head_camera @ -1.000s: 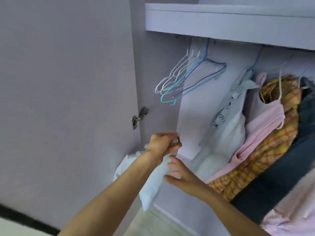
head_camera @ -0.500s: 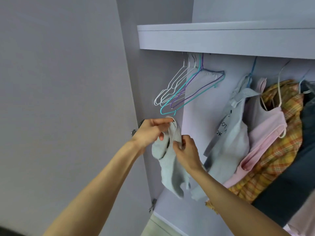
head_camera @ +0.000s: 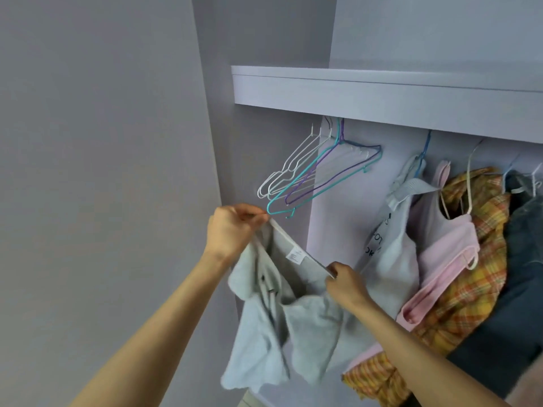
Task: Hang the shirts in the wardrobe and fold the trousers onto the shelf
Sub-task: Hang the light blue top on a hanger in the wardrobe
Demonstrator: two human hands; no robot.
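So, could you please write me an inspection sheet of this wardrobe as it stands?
Surface: shelf above the hanging space; its top is out of view.
Job's things: grey garment held spread by its top edge, label showing, not on a hanger.
Clutter: empty hangers, white, teal and purple, bunched on the left; hung white top, pink top, plaid shirt, dark garment.
Hands: left hand pinches one end of the edge, right hand the other.
Cables: nothing seen.
Surroundings: open wardrobe door at left.
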